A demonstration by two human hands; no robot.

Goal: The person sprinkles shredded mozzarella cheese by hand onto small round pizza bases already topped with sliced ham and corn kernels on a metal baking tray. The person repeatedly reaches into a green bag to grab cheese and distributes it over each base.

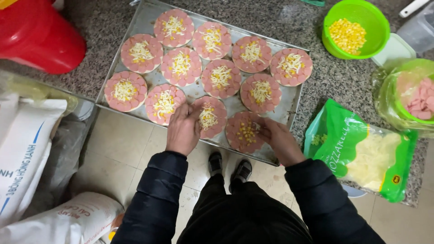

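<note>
A metal baking tray on a speckled stone counter carries several small round pizzas topped with pink sausage slices, corn and shredded cheese. My left hand rests at the near edge, fingers over a pizza with cheese and corn. My right hand touches the nearest pizza, which has sausage and corn but no cheese; its fingers look pinched, and what they hold is hidden.
An open green bag of shredded cheese lies right of the tray. A green colander of corn and a green bowl of sausage slices in plastic sit further right. A red container and white sacks stand at left.
</note>
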